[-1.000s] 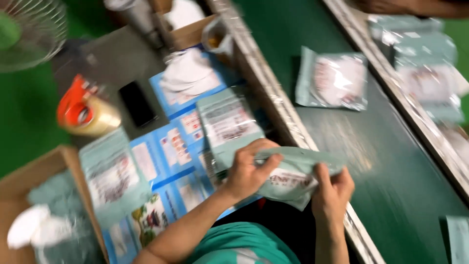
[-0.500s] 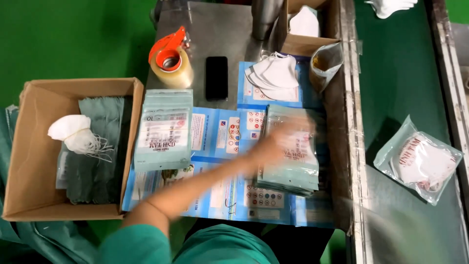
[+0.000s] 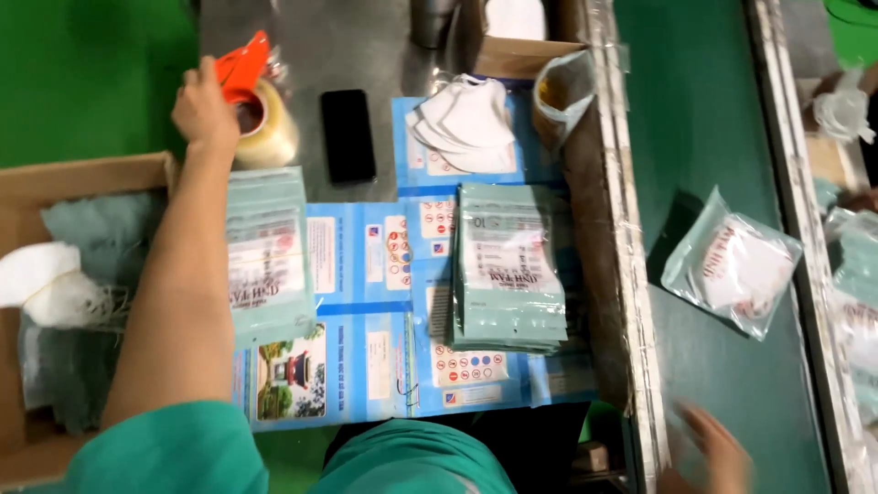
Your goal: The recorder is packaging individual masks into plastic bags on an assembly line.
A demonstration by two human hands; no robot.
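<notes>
My left hand reaches to the far left of the table and grips the orange tape dispenser with its roll of clear tape. My right hand is low at the bottom right, blurred, over the green conveyor belt; whether it holds anything cannot be told. A stack of pale green mask pouches lies in the middle of the table, and another pouch stack lies beside my left forearm. A filled mask pouch rests on the belt.
A black phone lies beside the tape. Loose white masks lie on blue printed sheets. A cardboard box at left holds green pouches and a white mask. More pouches line the far right edge.
My left hand has gone from the middle pouch stack to the tape dispenser at the far left. My right hand has dropped to the bottom right over the belt.
</notes>
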